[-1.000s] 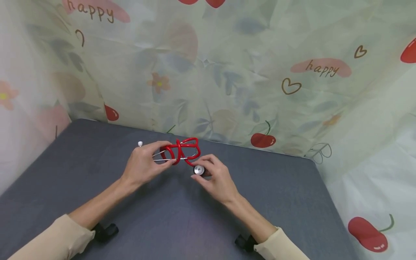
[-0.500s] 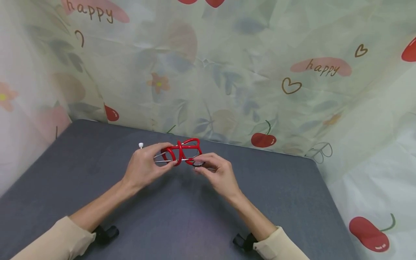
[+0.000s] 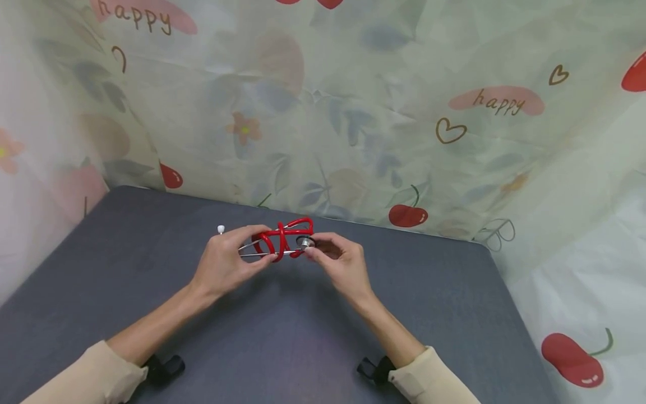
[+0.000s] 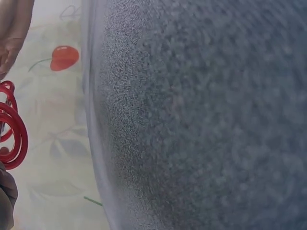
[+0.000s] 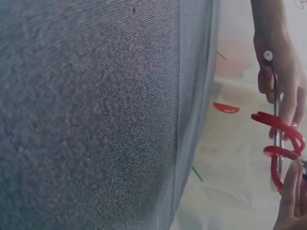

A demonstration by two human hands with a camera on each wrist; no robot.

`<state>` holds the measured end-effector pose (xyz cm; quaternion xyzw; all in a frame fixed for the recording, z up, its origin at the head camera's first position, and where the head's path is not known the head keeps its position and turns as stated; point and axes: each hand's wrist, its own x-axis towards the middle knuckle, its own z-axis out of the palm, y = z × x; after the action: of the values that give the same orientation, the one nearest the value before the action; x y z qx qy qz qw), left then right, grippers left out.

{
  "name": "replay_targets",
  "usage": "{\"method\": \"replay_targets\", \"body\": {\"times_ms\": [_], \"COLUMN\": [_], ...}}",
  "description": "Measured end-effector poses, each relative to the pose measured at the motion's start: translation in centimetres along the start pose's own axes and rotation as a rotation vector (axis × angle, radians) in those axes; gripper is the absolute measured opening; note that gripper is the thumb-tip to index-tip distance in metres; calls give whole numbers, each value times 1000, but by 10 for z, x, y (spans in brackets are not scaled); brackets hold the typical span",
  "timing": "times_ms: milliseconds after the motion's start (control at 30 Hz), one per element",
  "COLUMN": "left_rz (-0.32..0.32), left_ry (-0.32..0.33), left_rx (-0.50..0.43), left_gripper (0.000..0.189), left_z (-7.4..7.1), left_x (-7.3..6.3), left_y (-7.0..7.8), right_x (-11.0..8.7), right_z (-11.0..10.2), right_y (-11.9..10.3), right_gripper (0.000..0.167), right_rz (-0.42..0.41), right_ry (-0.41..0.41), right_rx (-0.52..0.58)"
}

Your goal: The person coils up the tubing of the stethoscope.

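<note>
A stethoscope with red tubing (image 3: pixel 281 235) is held above the table, its tube coiled around its own metal ear tubes. My left hand (image 3: pixel 227 255) grips the coil and ear tubes between thumb and fingers, and a white eartip (image 3: pixel 221 229) pokes out behind that hand. With thumb and fingers my right hand (image 3: pixel 345 266) pinches the silver chest piece (image 3: pixel 305 242) at the right end of the bundle. In the right wrist view the red loops (image 5: pixel 280 125) wrap the metal tubes between both hands. The left wrist view catches only part of the red coil (image 4: pixel 13 136).
Below the hands lies a dark grey cloth-covered table (image 3: pixel 303 336). A pale printed curtain (image 3: pixel 343 112) rises behind its back edge and along both sides. Each wrist wears a black strap-on camera mount, such as the left mount (image 3: pixel 165 370).
My right hand has turned the chest piece and brought it up against the right end of the red coil. The left hand keeps its grip, shifting slightly down and right.
</note>
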<state>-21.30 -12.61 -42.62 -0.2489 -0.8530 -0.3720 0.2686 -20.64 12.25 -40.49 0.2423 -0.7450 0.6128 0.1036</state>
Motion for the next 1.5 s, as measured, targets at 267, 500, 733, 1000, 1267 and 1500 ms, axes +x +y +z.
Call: {"method": "replay_targets", "body": {"times_ms": [267,500,733,1000,1267,1500], "left_rz": [6,10,21,0,-9,-8], "left_ry": [18,15,29,34,31,36], "left_rx": [-36,-57,-72,-61,-57,-45], "left_gripper": [56,55,54,55,54,52], "left_z": [1,-1,1,0,-1,1], "left_x": [0,0,0,5,6,7], "left_y": [1,6,8,12,15,14], "right_x": [0,2,3,3,4,7], "right_z": [7,8,6,10,13,15], "right_y": [-29,-25,-16,-16,-14,8], "right_gripper": [17,21,46,25,20,37], "right_rz": [-116,-46,67,-153,-174,-89], "right_ry": [88,127,67,117,168,171], "right_rx": [-150,-33,190,75,69,187]}}
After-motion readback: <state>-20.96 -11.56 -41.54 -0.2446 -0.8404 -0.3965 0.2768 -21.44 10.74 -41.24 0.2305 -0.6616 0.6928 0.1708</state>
